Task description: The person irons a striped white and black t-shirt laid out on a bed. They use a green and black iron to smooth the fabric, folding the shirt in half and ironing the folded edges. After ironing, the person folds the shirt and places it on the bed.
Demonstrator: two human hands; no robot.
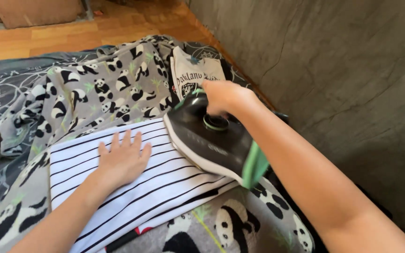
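Nearest us, our left hand [123, 159] lies flat, fingers spread, on the striped cloth [132, 187] over the panda blanket [118, 84], while our right hand [223, 96] grips the tilted black iron [207, 140] at its edge, risking a burn should the soleplate slide leftward.

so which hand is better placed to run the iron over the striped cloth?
Right. The right hand already grips the black-and-green iron at the white black-striped cloth's edge; the left hand lies flat on the cloth.
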